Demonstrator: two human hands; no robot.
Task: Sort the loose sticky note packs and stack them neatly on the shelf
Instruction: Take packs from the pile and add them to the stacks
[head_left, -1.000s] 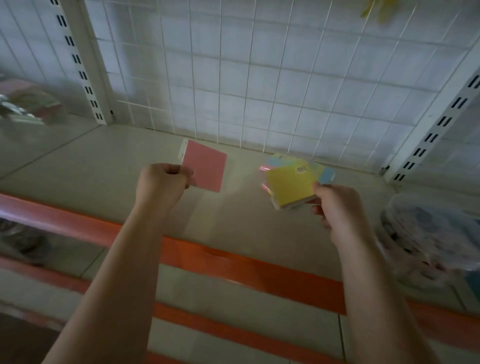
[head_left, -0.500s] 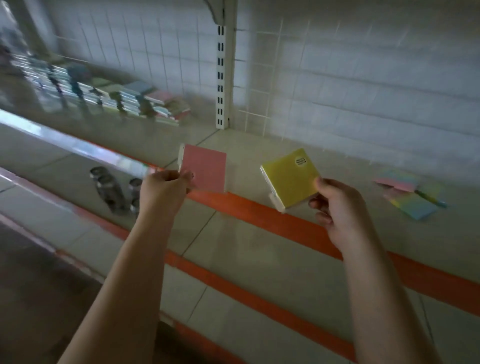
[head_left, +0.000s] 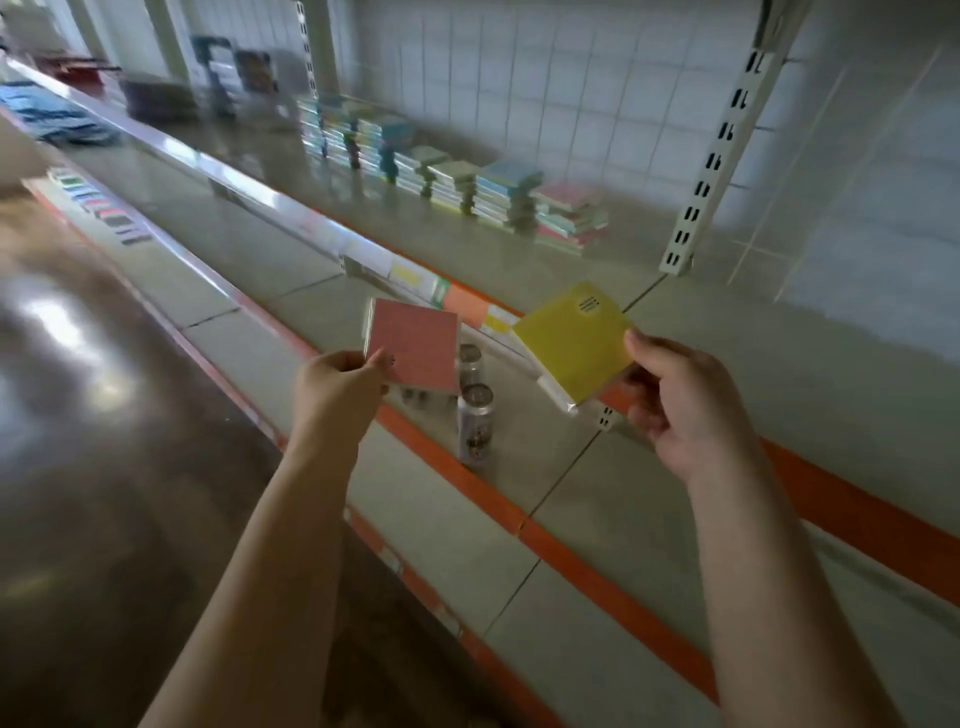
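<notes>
The pink pack (head_left: 414, 344) is pinched at its lower left corner by the left hand (head_left: 337, 387); the yellow pack (head_left: 574, 342) is clamped at its right edge by the right hand (head_left: 685, 402), thumb on top. Both are held in the air, apart. The sorted stacks (head_left: 467, 187) stand on the shelf (head_left: 467, 260) well beyond both sets of fingers, up and slightly left, with the pink stack (head_left: 571, 215) at the near end.

held sticky note packs: 2, one pink pack (head_left: 415, 351), one yellow pack (head_left: 574, 345) | hands: 2 | cans (head_left: 475, 423) mid-frame: at least 2 | stacks of packs (head_left: 457, 182) upper centre: too blurred to count
</notes>
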